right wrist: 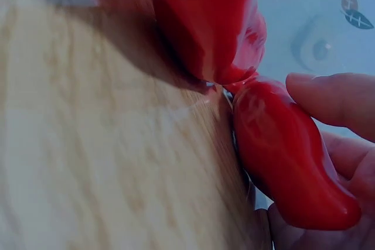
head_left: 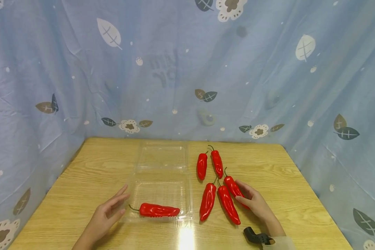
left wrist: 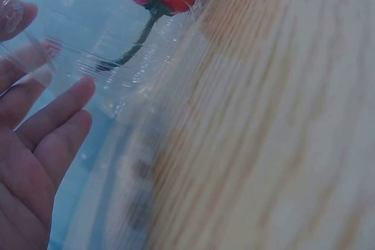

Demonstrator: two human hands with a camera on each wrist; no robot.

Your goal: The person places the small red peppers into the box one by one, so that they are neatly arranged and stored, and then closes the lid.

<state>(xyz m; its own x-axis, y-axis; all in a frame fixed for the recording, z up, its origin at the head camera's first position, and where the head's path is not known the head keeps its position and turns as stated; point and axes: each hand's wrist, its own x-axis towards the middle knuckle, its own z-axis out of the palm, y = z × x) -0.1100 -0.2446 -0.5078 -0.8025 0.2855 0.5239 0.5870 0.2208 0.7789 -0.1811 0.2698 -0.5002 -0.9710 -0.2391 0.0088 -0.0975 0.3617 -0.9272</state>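
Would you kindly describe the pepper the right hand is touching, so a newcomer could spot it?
On the wooden table, right of the clear plastic tray, lie five red peppers. It is the rightmost pepper, under the right hand, the only one touched.

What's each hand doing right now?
Left hand: open, fingers straight, beside the clear tray, holding nothing.
Right hand: fingers curled round a red pepper on the table.

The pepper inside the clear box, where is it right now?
In the head view, the pepper lies along the near edge of the clear box, left of the loose peppers, beside the left hand.
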